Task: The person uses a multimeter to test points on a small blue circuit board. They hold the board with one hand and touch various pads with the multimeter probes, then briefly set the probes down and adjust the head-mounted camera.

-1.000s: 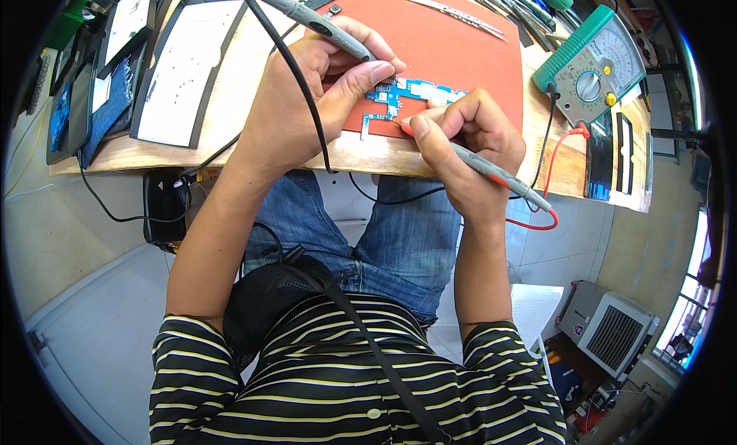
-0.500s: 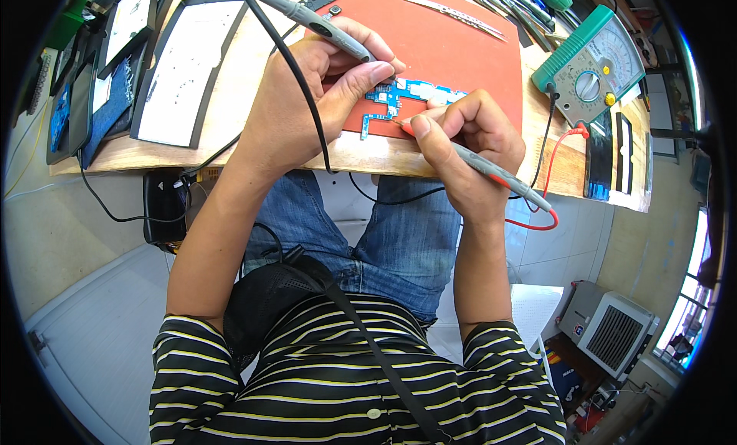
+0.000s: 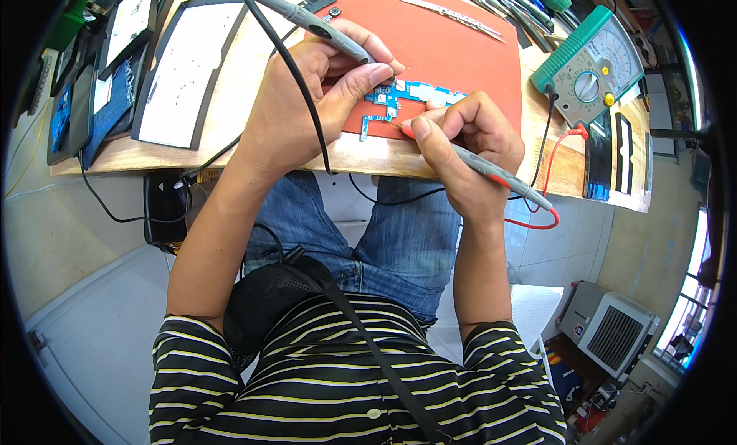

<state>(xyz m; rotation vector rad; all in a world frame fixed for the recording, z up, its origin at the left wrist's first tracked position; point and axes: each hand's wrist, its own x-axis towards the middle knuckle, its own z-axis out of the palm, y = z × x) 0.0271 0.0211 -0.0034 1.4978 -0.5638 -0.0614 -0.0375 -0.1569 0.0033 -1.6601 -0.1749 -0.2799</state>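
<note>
Wooden tabletop [image 3: 238, 92], white-faced panel [image 3: 180, 73] at left. Left hand [image 3: 307, 100] fingers closed on black-lead probe [image 3: 318, 27], right hand [image 3: 461, 142] fingers pinching red-lead probe [image 3: 499, 173]; both tips on blue circuit board [image 3: 399, 100], lying on red mat [image 3: 453, 54] between hands. Green multimeter [image 3: 591, 65] far right.

A small blue circuit board [image 3: 402, 101] lies flat between both grips, under their fingertips. A grey probe with a black lead [image 3: 318, 24] slants down from the left grip onto it; a grey, red-tipped probe [image 3: 491, 171] slants from the right grip.
</note>
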